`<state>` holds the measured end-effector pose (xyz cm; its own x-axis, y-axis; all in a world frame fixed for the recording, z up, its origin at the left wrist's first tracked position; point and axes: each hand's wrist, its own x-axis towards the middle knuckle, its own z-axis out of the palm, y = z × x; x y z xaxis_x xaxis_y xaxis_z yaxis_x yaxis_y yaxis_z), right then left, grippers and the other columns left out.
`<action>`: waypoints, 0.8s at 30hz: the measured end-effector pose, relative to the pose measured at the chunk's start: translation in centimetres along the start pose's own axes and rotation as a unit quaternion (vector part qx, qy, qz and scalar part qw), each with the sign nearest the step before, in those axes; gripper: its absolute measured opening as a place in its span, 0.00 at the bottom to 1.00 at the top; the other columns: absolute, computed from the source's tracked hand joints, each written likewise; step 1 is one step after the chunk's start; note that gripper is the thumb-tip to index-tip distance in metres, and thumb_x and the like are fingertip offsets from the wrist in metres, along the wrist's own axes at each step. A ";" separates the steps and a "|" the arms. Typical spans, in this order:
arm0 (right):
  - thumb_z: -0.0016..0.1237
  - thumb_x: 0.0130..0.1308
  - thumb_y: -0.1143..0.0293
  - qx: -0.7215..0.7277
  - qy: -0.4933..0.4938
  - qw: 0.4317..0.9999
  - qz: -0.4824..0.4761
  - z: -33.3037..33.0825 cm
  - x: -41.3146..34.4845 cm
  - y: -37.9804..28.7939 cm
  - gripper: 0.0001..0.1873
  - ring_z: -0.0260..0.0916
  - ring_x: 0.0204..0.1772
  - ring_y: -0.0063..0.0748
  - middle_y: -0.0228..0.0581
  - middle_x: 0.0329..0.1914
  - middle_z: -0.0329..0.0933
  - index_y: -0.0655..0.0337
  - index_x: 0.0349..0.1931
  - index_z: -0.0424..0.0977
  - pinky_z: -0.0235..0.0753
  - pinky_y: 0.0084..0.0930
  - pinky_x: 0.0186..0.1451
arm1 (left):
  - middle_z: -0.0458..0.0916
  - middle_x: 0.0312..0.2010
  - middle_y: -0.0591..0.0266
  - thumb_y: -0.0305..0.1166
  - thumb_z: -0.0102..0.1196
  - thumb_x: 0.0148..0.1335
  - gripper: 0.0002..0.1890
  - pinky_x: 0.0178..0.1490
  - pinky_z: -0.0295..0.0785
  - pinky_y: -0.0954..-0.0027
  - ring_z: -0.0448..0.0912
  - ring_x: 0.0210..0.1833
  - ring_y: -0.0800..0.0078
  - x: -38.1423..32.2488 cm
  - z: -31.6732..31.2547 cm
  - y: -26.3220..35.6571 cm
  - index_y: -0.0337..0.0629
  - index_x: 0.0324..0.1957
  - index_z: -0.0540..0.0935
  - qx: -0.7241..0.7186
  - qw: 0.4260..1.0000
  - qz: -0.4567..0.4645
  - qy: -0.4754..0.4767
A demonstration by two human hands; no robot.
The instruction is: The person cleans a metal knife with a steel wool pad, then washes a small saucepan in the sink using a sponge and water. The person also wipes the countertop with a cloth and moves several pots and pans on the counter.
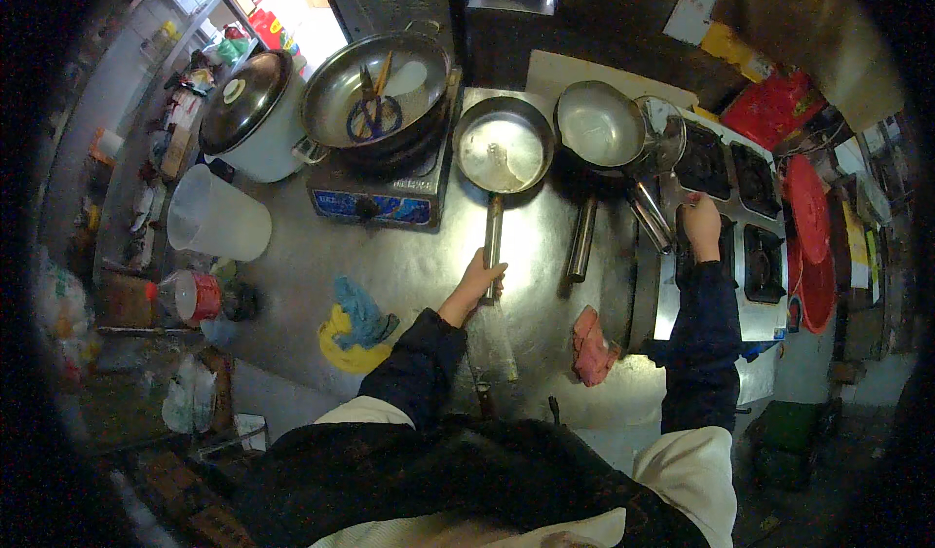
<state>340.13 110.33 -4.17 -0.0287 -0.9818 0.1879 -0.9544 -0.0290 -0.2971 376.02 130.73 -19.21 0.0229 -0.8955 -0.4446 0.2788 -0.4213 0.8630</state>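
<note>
My left hand (478, 283) grips the metal handle of a frying pan (504, 142) above the steel worktop (292, 256). Over the gas stove (749, 234), at the right, is my right hand (701, 225), its fingers curled; whether it holds anything is unclear. Between the hands lies a deeper steel pan (600, 128) with its handle towards me. A round strainer (665, 135) is at that pan's right side, with metal handles close together below it. Blue cloth (361, 314) and yellow cloth (343, 343) lie left of my left forearm, a pink cloth (592, 347) right of it.
A wide pan (329, 88) holding scissors sits on a portable burner (372, 201). Further left stand a lidded pot (256, 139), a translucent plastic jug (226, 215) and a plastic bottle (186, 296). Red plastic lids or basins (807, 212) are beyond the stove; shelves line the left.
</note>
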 end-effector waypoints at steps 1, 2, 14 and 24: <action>0.49 0.57 0.65 -0.018 0.025 1.000 0.005 0.0 0.1 0.1 0.13 0.74 0.44 0.56 0.54 0.38 0.77 0.62 0.40 0.72 0.71 0.46 0.46 | 0.72 0.25 0.62 0.29 0.54 0.60 0.19 0.22 0.72 0.71 0.72 0.21 0.76 -0.1 -0.1 -0.1 0.36 0.48 0.62 -0.001 1.000 0.007 0.004; 0.44 0.58 0.71 -0.031 0.057 0.998 -0.007 -0.2 -0.2 0.5 0.11 0.74 0.43 0.56 0.55 0.38 0.77 0.63 0.41 0.72 0.71 0.46 0.45 | 0.72 0.25 0.62 0.30 0.54 0.60 0.19 0.22 0.72 0.71 0.72 0.21 0.76 -0.2 -0.2 -0.2 0.37 0.48 0.62 -0.002 1.000 0.013 0.008; 0.49 0.61 0.68 0.223 0.021 0.957 0.184 3.3 0.9 20.6 0.12 0.75 0.38 0.41 0.45 0.34 0.78 0.66 0.41 0.75 0.72 0.30 0.41 | 0.73 0.26 0.58 0.28 0.56 0.59 0.21 0.24 0.72 0.71 0.73 0.22 0.76 -1.8 -0.3 -1.8 0.36 0.50 0.62 0.005 1.000 -0.002 -0.004; 0.50 0.59 0.67 -0.016 0.094 0.995 0.014 -0.5 -4.7 11.1 0.16 0.70 0.46 0.55 0.54 0.41 0.73 0.67 0.44 0.71 0.68 0.44 0.49 | 0.73 0.28 0.59 0.29 0.56 0.60 0.19 0.27 0.73 0.71 0.73 0.24 0.76 -2.7 0.0 -1.6 0.37 0.49 0.63 0.006 0.999 -0.023 0.033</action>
<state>329.55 114.69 -7.90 -0.1081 -0.9293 0.3531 -0.9614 0.0073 -0.2751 375.54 133.80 -19.44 0.0737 -0.8643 -0.4976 0.2691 -0.4632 0.8444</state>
